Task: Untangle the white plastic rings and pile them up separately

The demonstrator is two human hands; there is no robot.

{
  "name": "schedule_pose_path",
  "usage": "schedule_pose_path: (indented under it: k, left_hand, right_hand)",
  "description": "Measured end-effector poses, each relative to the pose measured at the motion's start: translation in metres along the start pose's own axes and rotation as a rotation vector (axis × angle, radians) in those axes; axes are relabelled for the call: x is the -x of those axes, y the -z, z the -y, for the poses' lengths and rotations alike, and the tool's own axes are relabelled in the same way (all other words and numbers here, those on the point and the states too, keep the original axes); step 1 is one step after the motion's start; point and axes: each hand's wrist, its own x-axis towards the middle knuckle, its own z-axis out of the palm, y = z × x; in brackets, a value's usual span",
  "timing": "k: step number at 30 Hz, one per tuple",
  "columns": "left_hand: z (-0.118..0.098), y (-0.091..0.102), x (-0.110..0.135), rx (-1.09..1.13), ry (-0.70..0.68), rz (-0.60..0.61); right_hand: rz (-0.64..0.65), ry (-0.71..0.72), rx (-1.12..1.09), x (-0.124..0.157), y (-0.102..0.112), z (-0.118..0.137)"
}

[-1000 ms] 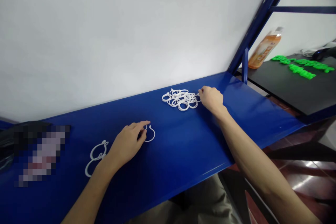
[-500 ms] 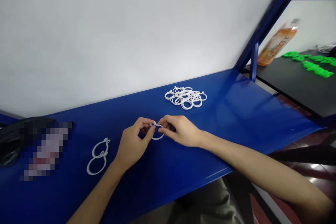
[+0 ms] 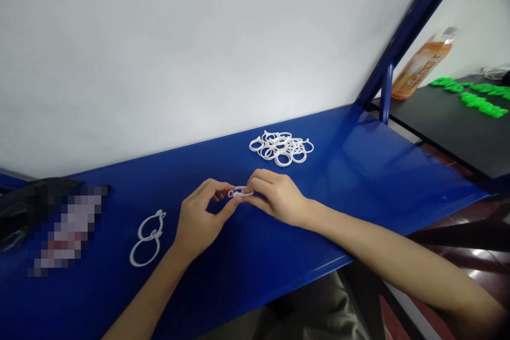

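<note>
My left hand [image 3: 199, 220] and my right hand [image 3: 274, 196] meet over the middle of the blue shelf [image 3: 358, 170]. Both pinch small white plastic rings [image 3: 238, 192] between thumb and fingers, held nearly flat just above the surface. A pile of several loose white rings [image 3: 282, 148] lies behind my right hand, near the wall. Two linked white rings [image 3: 146, 238] lie flat to the left of my left hand.
A white wall rises behind the shelf. A blurred dark object [image 3: 51, 218] sits at the far left. A blue frame post [image 3: 410, 26] slants up at the right; beyond it a black table [image 3: 446, 127] carries an orange bottle [image 3: 420, 64] and green pieces [image 3: 470, 95].
My right hand left the pile and came to my left hand with a ring. The rings they hold have tipped from facing me to nearly flat.
</note>
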Motion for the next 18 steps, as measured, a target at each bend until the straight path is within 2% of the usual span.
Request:
schedule_pose_path:
  k: [3, 8, 13, 18]
  left_hand:
    - [-0.0004, -0.0011, 0.002, -0.022, -0.005, 0.036]
    - [0.0003, 0.0001, 0.0022, 0.017, -0.024, 0.062]
    - [0.0008, 0.0015, 0.0019, 0.072, -0.08, 0.043]
    - [0.0021, 0.0029, 0.0021, 0.055, -0.056, -0.016]
  right_hand:
    - [0.024, 0.034, 0.009, -0.001, 0.0006, 0.0004]
    - [-0.132, -0.043, -0.057, -0.0049, 0.0048, -0.0016]
    - [-0.018, -0.095, -0.221, -0.0054, 0.0025, -0.0032]
    - [0.006, -0.093, -0.336, -0.0037, 0.0003, -0.0015]
